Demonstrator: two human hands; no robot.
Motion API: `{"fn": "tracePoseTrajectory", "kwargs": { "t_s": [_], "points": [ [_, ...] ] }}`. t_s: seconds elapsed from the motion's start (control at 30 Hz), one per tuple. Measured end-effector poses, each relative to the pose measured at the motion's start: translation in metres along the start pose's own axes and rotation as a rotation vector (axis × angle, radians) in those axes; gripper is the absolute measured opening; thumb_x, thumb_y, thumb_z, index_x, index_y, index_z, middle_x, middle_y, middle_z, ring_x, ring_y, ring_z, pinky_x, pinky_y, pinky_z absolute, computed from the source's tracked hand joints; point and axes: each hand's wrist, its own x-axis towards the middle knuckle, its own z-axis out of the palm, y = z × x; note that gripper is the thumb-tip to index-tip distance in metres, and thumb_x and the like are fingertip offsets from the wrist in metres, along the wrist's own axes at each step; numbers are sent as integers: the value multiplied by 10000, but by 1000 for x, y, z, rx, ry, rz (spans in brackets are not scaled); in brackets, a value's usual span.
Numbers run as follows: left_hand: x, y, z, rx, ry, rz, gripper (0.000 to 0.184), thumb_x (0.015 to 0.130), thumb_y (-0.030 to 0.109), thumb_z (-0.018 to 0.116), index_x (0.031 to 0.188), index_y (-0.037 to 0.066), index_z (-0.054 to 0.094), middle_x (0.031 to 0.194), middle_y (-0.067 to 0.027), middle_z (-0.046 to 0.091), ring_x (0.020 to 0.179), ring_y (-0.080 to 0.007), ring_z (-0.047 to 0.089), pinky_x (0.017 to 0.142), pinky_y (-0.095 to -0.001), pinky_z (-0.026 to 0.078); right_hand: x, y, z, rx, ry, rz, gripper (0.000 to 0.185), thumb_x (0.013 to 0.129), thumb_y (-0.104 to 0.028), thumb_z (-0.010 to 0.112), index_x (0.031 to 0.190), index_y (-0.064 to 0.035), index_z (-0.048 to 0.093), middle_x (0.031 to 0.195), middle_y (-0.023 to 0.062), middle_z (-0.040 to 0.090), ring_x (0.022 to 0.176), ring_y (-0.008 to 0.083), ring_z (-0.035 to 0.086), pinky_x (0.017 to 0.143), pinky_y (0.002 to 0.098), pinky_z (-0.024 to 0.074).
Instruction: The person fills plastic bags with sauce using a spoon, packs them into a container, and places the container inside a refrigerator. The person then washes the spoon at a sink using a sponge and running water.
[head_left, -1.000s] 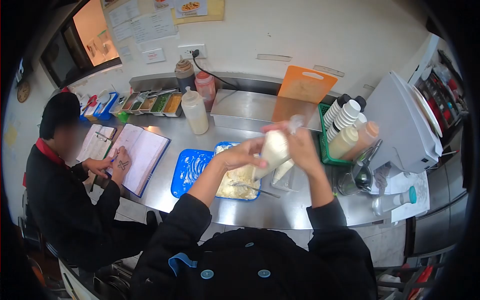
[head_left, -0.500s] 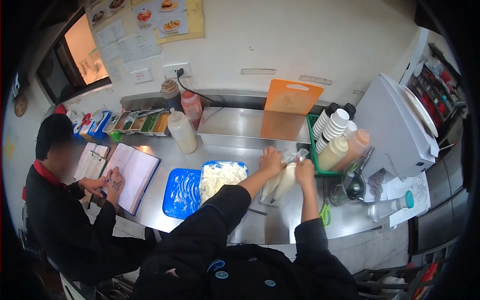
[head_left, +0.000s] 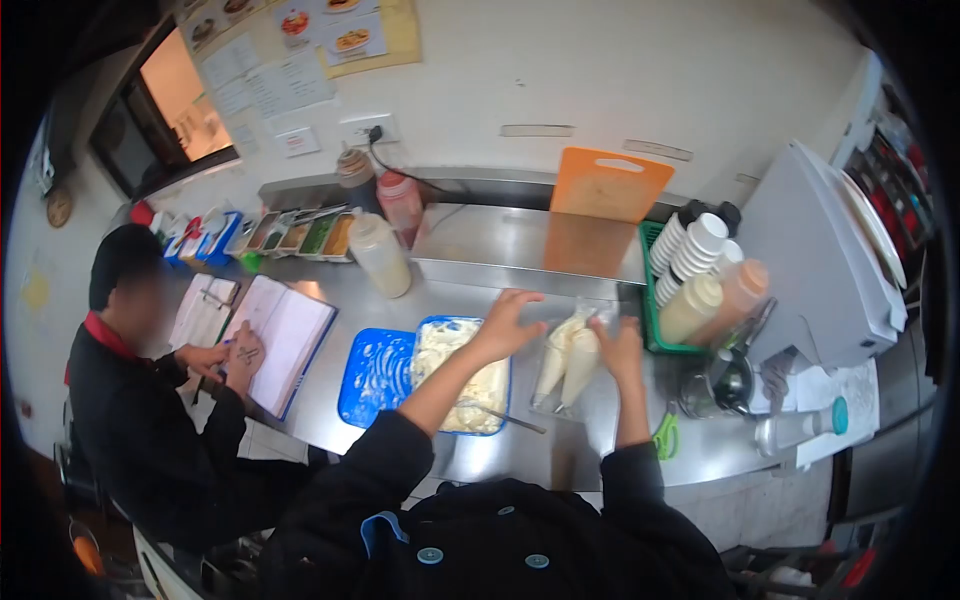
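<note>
Counter: a stainless-steel worktop (head_left: 520, 456) carried the items below.
Left end: an open notebook (head_left: 292, 345) lay beside a clipboard (head_left: 200, 312).
Rear: a squeeze bottle (head_left: 380, 262) stood near a long steel box (head_left: 480, 240).
Middle: a white-streaked blue lid (head_left: 375, 380) lay just beside a cream-filled blue tub (head_left: 470, 431).
Right of tub: two filled piping bags (head_left: 582, 362) lay side by side.
Right end: green-handled scissors (head_left: 667, 437) lay near a metal pitcher (head_left: 700, 392); a green basket (head_left: 675, 346) stood behind.
</note>
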Motion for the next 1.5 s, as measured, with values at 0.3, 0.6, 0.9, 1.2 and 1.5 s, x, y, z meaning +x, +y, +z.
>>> {"fn": "tracePoseTrajectory", "kwargs": {
  "t_s": [0.3, 0.6, 0.9, 1.2, 1.5],
  "points": [
    [-248, -109, -159, 514, 512, -551, 199, 754, 160, 678, 886, 13, 661, 815, -112, 667, 758, -237, 649, 694, -331, 503, -128, -95, -78, 116, -567, -500, 251, 802, -140, 615, 959, 33, 522, 801, 196, 625, 791, 331, 631, 678, 400, 504],
    [-295, -104, -126, 248, 554, -915, 340, 610, 274, 823, 671, 24, 601, 616, -96, 623, 538, -174, 595, 530, -290, 469, -122, -127, -47, -239, -590, -801, 79, 780, -45, 482, 843, -2, 504, 682, 177, 607, 616, 329, 623, 551, 408, 498],
    [-297, -110, -99, 260, 676, -956, 489, 580, 304, 837, 803, 36, 493, 834, -123, 535, 750, -262, 543, 663, -360, 445, -129, -142, -83, 147, -305, -631, 71, 870, -77, 478, 893, -29, 523, 705, 171, 615, 585, 334, 605, 525, 433, 462],
    [-363, -118, -85, -266, 1061, -1037, 572, 655, 291, 824, 969, 56, 407, 890, -75, 449, 741, -198, 521, 578, -342, 516, -184, -58, -15, 120, -283, -461, 124, 897, -111, 468, 985, -39, 518, 686, 172, 613, 582, 361, 596, 519, 451, 453],
    [-360, -101, -61, -792, 959, -961, 303, 835, 170, 654, 984, 26, 432, 868, -73, 538, 712, -161, 582, 596, -355, 565, -181, -59, -6, 175, -245, -448, 113, 892, -91, 462, 984, -54, 516, 714, 161, 629, 621, 362, 615, 535, 448, 466]
  ]
}}
